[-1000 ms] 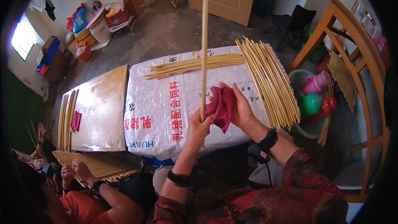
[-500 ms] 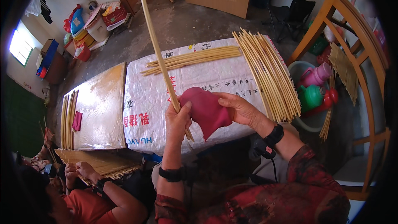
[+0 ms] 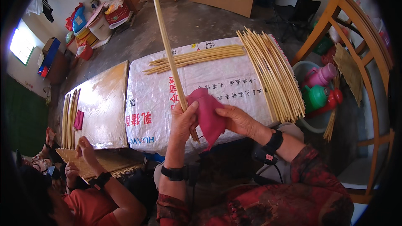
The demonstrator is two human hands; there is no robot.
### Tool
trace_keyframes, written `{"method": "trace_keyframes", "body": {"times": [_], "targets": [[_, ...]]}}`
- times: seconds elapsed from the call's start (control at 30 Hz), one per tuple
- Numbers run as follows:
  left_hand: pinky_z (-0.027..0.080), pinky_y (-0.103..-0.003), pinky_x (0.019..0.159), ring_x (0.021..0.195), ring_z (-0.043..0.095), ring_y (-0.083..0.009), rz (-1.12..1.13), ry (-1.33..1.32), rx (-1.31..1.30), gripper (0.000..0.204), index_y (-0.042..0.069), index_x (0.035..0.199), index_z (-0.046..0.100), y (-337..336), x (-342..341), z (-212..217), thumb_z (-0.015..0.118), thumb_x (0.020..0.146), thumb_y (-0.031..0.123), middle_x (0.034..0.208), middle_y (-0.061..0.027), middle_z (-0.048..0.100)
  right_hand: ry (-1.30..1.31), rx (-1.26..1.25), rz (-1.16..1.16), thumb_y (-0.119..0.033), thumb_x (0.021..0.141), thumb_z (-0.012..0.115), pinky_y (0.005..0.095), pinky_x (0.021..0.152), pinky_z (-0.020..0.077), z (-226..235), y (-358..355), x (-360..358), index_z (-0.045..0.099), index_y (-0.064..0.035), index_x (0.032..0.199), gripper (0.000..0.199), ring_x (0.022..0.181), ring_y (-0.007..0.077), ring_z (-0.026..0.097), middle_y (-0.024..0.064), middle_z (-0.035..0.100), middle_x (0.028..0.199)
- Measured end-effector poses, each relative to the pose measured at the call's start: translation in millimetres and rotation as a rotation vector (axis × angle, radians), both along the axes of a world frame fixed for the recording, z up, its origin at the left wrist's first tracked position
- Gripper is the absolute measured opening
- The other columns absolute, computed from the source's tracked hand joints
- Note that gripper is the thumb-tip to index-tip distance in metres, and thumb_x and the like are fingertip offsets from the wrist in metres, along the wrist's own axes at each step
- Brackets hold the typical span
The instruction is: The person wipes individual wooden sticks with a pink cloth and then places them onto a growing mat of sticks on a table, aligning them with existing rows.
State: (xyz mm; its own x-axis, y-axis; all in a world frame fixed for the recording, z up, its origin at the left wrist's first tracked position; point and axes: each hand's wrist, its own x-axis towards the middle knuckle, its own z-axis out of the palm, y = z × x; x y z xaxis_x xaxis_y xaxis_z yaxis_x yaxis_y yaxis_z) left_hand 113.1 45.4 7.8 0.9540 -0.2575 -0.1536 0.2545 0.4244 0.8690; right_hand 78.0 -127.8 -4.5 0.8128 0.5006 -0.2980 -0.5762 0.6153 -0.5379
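The left hand is closed around the lower part of a long pale stick, which rises from the hand and slants up and to the left, its far end over the concrete floor. The right hand presses a dark pink cloth against the stick just beside the left hand, fingers curled into the fabric; the cloth's lower corner hangs below both hands. Both hands are over the near edge of the surface, which is covered with a white woven sack. On the sack lie a small bundle of sticks crosswise at the far side and a larger row of sticks along the right edge. To the left, another person's hand rests over a mat of sticks at a second board. Coloured plastic jugs sit in a tub on the right.
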Motion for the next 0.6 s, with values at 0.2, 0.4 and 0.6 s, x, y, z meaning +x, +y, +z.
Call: {"method": "trace_keyframes", "body": {"times": [0.2, 0.4, 0.6], "targets": [[0.025, -0.017, 0.028, 0.034, 0.032, -0.0020, 0.018, 0.025, 0.133, 0.009, 0.008, 0.085, 0.048, 3.2, 2.9, -10.6, 0.054, 0.081, 0.014, 0.054, 0.0043, 0.042, -0.221, -0.216, -0.209, -0.016, 0.079, 0.057, 0.0268, 0.076, 0.0452, 5.3, -10.3, 15.4, 0.047, -0.0023, 0.106, 0.032, 0.086, 0.0128, 0.054, 0.0046, 0.054, 0.096], [0.026, -0.018, 0.030, 0.036, 0.031, -0.0034, -0.012, -0.060, 0.488, 0.031, 0.001, 0.111, 0.036, -3.8, -0.9, -29.9, 0.041, 0.087, 0.020, 0.077, -0.0114, 0.056, -0.133, -0.254, -0.447, -0.015, 0.079, 0.056, 0.0248, 0.068, 0.0469, 2.8, -19.8, 21.1, 0.051, -0.0021, 0.098, 0.024, 0.078, 0.0126, 0.055, 0.0056, 0.056, 0.088], [0.026, -0.020, 0.032, 0.038, 0.030, -0.0050, -0.202, 0.159, 0.285, 0.026, 0.002, 0.109, 0.037, -25.9, -18.5, -40.9, 0.038, 0.086, 0.014, 0.074, -0.0098, 0.053, -0.366, -0.561, -0.522, -0.015, 0.080, 0.053, 0.0217, 0.062, 0.0445, 1.0, -34.5, 36.0, 0.052, -0.0024, 0.095, 0.020, 0.072, 0.0087, 0.052, 0.0039, 0.056, 0.081]]}}
